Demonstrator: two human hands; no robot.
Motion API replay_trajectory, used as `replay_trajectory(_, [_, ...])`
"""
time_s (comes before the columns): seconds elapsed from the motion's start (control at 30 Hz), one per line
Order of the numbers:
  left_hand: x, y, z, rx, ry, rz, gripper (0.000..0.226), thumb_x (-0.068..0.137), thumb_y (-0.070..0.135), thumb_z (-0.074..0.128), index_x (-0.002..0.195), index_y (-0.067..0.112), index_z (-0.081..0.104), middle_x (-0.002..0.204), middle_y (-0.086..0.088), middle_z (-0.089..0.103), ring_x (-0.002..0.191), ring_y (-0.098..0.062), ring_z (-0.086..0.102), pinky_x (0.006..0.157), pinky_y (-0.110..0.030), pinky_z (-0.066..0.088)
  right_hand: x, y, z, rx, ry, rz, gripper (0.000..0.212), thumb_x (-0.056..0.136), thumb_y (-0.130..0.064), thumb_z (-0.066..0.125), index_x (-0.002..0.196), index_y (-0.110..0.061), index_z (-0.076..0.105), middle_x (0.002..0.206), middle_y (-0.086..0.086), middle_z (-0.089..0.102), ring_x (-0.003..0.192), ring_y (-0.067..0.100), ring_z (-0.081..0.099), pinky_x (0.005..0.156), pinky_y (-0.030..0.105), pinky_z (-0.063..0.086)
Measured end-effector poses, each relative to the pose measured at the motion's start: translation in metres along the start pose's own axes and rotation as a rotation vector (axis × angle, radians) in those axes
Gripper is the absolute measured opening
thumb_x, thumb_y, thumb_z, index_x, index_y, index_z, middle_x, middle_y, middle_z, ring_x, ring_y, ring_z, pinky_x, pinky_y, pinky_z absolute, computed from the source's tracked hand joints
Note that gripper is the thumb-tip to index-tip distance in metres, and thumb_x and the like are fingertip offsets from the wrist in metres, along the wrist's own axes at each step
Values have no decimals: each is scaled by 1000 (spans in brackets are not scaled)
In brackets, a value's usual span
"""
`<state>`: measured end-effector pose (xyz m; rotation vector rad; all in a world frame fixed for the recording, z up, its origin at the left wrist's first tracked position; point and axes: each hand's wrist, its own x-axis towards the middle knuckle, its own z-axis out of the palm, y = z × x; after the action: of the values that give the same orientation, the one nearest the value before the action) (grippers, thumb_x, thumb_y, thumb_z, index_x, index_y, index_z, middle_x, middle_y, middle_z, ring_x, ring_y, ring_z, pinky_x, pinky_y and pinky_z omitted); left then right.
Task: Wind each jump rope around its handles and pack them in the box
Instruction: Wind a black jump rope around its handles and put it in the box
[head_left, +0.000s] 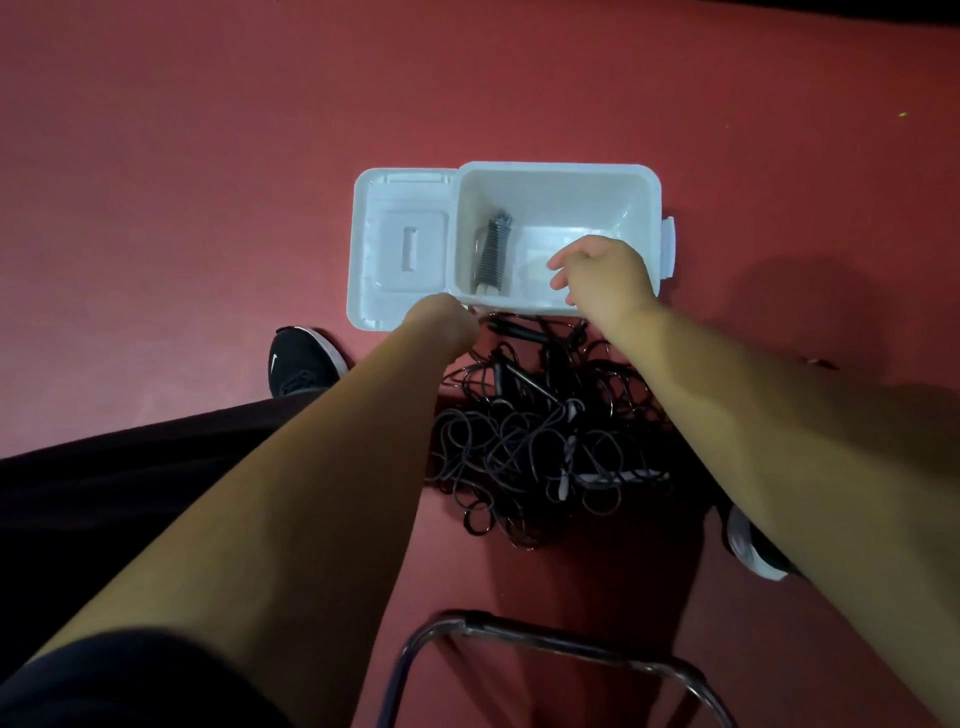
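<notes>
Red floor (208, 156) fills the view, seen from above by a person looking down past both bare forearms. A black trouser leg (130, 467) crosses the left side.

A white plastic box (561, 174) sits on the floor straight ahead. Its hinged lid (400, 244) lies open flat to the left, inner side up.

Just in front of the box's near wall, between the person's feet, lies a tangled pile of black jump ropes (530, 441). The cords loop loosely over one another and several handles poke out of the heap.

At the bottom edge is the curved metal tube of a chair frame (545, 636).

A black left shoe (301, 358) with a white logo stands left of the pile. A black right shoe (753, 551) with a white sole shows to the right, partly hidden by the forearm.

The right hand (602, 275) hangs over the near right part of the open box. Its fingers (560, 260) are loosely apart, pointing left, and hold nothing.

The left hand (441, 322) is at the box's near left corner, above the far edge of the pile. Its fingers bend down out of sight, so it cannot be told whether they grip anything.

One wound jump rope (493, 249), cord coiled tightly around its handles, lies inside the box along the left wall.
</notes>
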<state>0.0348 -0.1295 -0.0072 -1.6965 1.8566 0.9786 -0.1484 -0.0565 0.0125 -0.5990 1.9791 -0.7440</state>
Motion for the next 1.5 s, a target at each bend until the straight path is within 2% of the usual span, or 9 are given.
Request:
replay_trajectory(0.2, [-20,-11,46,133,-65,212,28,97,16,55,118,8,73,117,-15,72,112,-37,67,91,-41,55,-35,50,7,-112,-91,-7,34,90,-10,48,76,-18,77,70,2,76,50,7,58,54,24,48])
replay_trajectory(0.43, [-10,-11,74,68,-84,234,64,88,18,58,149,34,49,135,-12,61,115,-37,64,92,-44,55,-32,111,24,-499,-292,76,27,98,-14,50,94,-12,77,86,13,76,81,35,73,75,42,63])
replay_trajectory(0.63, [0,-1,80,178,-202,183,61,95,24,53,152,43,48,144,-8,60,120,-34,62,99,-40,55,-17,107,34,-591,-368,62,27,102,-18,52,95,-12,77,88,10,76,88,31,72,80,32,57])
replay_trajectory(0.83, [-3,3,74,-167,-29,182,40,90,16,57,114,38,79,107,4,77,90,-20,70,82,-31,58,-8,98,42,-473,-384,68,21,98,-17,60,114,-21,73,96,8,75,86,28,73,69,31,53])
replay_trajectory(0.97, [-14,10,62,-374,45,145,36,88,11,60,98,36,84,89,14,78,78,-7,71,74,-24,60,-14,91,46,-357,-389,38,49,90,-29,75,138,-27,62,103,0,72,83,18,69,65,25,46])
replay_trajectory(1.13, [-41,12,47,-640,21,138,23,88,6,71,85,25,84,80,8,79,79,-17,77,73,-25,63,-43,80,36,-150,-350,51,29,91,-29,83,119,-27,73,96,-4,76,87,18,72,76,28,53])
replay_trajectory(1.33, [-86,12,16,-742,-31,209,24,94,3,67,102,21,80,84,-6,79,71,-26,74,74,-43,65,-88,39,0,-152,-338,2,7,89,-21,79,84,-21,74,72,-8,70,72,16,65,69,28,47])
replay_trajectory(1.4, [-104,13,3,-679,-98,230,46,95,-1,49,121,30,72,96,-16,79,81,-33,76,78,-52,62,-103,17,-14,-186,-399,15,6,92,-12,74,98,-11,73,83,4,73,75,19,68,75,31,52])
replay_trajectory(1.5, [-132,18,-18,-495,-154,284,60,94,-2,38,129,41,62,101,-16,72,75,-26,65,63,-39,55,-124,-21,-45,-208,-517,42,14,99,-2,66,112,-5,64,95,14,74,73,18,75,71,35,62])
